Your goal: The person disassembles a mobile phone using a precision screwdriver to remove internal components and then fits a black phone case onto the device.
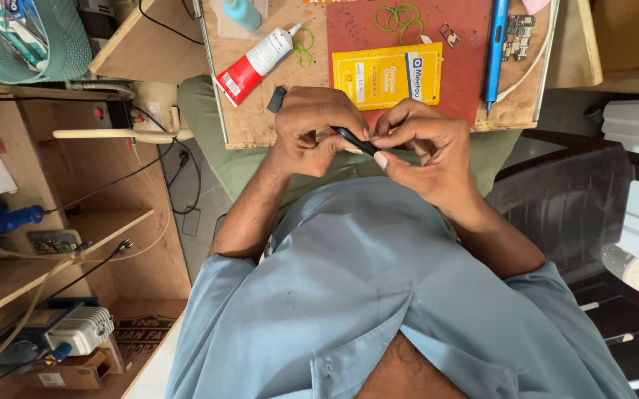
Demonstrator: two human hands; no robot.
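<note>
Tool (355,140) pinched between both hands' fingers (378,142).

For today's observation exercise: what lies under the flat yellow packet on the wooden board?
A dark red mat lies under the flat yellow packet; whatever else it covers is hidden.

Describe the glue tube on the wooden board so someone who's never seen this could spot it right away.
Find the wooden board above the person's hands. Near its left edge, beside the dark red mat, lies the tube, slanted. It alone is white with a red end and a pointed nozzle.
</note>
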